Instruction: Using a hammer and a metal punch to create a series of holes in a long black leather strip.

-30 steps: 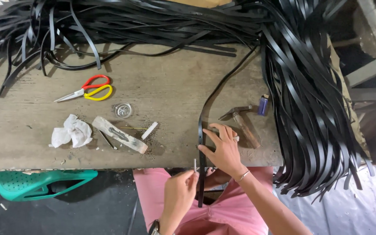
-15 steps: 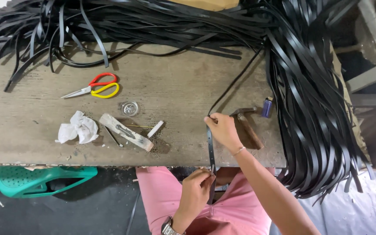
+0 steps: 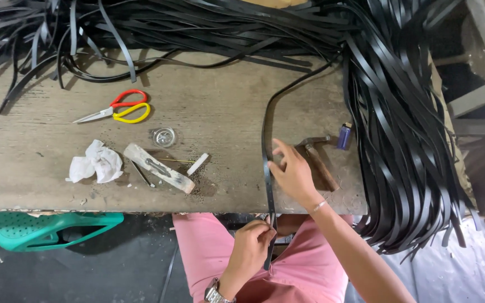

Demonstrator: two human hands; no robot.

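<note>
- A single black strap (image 3: 266, 140) is run from the heap at the back of the worktop (image 3: 40, 168), down across the wood and over the front edge to the lap.
- The strap is pressed flat against the worktop by the spread fingers of the right hand (image 3: 293, 174), near the front edge.
- The lower end of the strap is pinched between thumb and fingertips of the left hand (image 3: 252, 244), below the worktop edge; what else is held there cannot be told.
- The strap could slip sideways if the pressing fingers were lifted, since its surface looks smooth and glossy.
- The strap could be snagged in the heap of black straps (image 3: 399, 140), which lies tangled and hangs over the right edge.
- The hammer (image 3: 318, 160), lying just beside the right hand, could be knocked by the wrist.
- The worktop is rough, stained wood with grit scattered on it.
- Scissors (image 3: 120, 109) with red and yellow loops, a crumpled white cloth (image 3: 95, 163), a small round glass lid (image 3: 164, 136) and a blue lighter (image 3: 344, 136) lie well apart from the strap.
</note>
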